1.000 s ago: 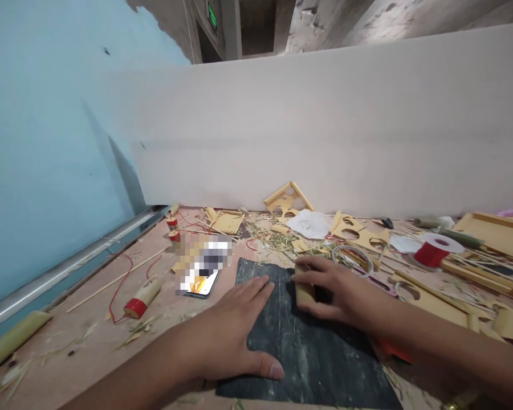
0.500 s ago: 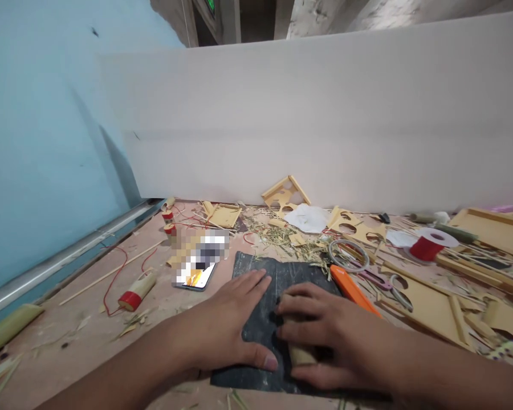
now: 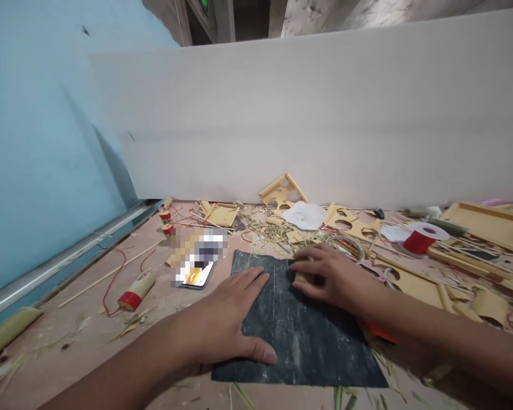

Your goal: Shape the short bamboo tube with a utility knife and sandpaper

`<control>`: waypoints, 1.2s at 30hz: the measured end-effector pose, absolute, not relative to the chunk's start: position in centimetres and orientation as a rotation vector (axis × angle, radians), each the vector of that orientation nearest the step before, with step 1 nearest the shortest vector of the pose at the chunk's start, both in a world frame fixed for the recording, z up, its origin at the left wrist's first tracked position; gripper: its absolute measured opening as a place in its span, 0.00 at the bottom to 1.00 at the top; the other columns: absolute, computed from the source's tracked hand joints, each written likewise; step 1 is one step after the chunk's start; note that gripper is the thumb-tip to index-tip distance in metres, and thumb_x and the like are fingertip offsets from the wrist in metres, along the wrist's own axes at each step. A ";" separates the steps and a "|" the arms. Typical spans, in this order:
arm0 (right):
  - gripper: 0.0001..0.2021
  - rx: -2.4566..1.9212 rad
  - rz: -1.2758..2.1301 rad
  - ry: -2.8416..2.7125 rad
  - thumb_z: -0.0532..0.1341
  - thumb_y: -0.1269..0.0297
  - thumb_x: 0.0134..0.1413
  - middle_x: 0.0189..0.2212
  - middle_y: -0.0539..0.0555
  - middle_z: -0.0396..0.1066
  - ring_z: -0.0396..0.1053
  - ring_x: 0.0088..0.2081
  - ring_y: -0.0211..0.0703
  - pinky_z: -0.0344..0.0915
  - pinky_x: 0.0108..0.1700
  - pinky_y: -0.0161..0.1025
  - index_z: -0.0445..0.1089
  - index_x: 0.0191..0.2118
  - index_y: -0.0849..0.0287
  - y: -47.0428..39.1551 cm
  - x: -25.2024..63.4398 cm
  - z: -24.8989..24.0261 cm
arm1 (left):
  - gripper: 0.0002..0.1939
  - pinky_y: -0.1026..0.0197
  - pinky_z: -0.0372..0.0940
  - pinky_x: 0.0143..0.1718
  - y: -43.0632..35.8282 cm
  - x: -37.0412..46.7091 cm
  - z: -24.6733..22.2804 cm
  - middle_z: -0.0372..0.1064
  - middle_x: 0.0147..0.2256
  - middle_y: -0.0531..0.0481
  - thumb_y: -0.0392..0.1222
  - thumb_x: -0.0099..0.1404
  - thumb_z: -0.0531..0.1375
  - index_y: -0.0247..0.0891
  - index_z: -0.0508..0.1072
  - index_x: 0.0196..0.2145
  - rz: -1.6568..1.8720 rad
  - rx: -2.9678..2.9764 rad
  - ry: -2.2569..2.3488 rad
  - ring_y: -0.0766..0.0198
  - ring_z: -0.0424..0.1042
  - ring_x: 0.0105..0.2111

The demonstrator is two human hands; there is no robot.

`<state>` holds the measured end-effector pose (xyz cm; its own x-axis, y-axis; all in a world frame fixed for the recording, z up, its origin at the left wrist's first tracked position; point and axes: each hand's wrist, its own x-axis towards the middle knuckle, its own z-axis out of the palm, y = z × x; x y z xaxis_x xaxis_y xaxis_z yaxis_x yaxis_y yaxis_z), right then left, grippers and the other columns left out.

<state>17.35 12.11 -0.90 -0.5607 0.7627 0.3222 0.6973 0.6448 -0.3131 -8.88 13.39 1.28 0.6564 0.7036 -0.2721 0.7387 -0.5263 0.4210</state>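
My left hand [image 3: 231,316] lies flat on the left side of a black sheet [image 3: 299,347] that looks like sandpaper, its thumb and fingers spread. Pale dusty streaks run along the sheet. My right hand [image 3: 331,276] is wrapped over a short piece of bamboo [image 3: 304,277] near the sheet's far right edge, and the fingers cover much of the piece. Left of the sheet is a lit phone [image 3: 199,272], partly pixelated. Farther left lies a bamboo tube with a red band [image 3: 135,290] and a red string.
Bamboo shavings [image 3: 269,236] and cut-out yellow pieces [image 3: 354,222] litter the far side. A spool of red thread [image 3: 421,242] and a tape ring [image 3: 346,246] stand to the right. A pale panel [image 3: 303,125] closes off the back; an orange tool [image 3: 383,332] is partly under my right arm.
My right hand has slid away from me with the bamboo piece, from the sheet's near part to its far edge. My left hand stays in place on the sheet.
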 end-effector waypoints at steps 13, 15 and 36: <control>0.14 -0.769 0.374 -2.602 0.64 0.55 0.65 0.51 0.56 0.78 0.71 0.53 0.51 0.62 0.63 0.51 0.79 0.50 0.54 11.5 16.8 -0.9 | 0.64 0.40 0.45 0.72 13.5 -8.8 1.4 0.33 0.76 0.37 0.69 0.57 0.70 0.36 0.44 0.76 -0.192 2.382 1.140 0.42 0.37 0.75; 0.16 -0.716 0.347 -2.610 0.64 0.54 0.66 0.52 0.58 0.78 0.72 0.53 0.51 0.62 0.63 0.52 0.78 0.52 0.56 11.7 17.0 -1.0 | 0.64 0.40 0.45 0.72 13.5 -8.9 1.3 0.32 0.76 0.37 0.70 0.58 0.69 0.36 0.43 0.76 -0.192 2.376 1.133 0.42 0.37 0.75; 0.15 -0.929 0.144 -2.576 0.60 0.59 0.69 0.54 0.62 0.77 0.71 0.56 0.57 0.64 0.63 0.56 0.77 0.53 0.58 11.4 17.1 -0.7 | 0.63 0.39 0.44 0.72 13.4 -8.7 1.4 0.33 0.75 0.36 0.68 0.58 0.70 0.36 0.44 0.76 -0.156 2.365 1.139 0.39 0.37 0.74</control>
